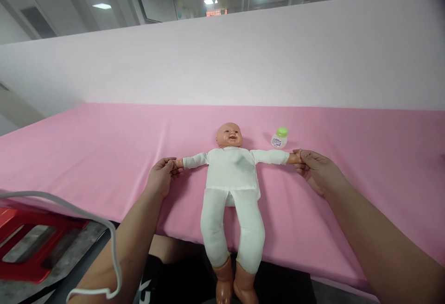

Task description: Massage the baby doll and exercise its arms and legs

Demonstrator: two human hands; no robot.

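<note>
- White-clothed doll (231, 169), face up on pink sheet (118, 142), feet (225, 281) at six o'clock past the sheet's edge
- At nine, left hand (162, 175), pinched closed on one doll hand (179, 164)
- At three, right hand (318, 168), likewise on the other
- At two, slightly farther, green-capped bottle (279, 140)
- White wall (222, 63) at twelve
</note>
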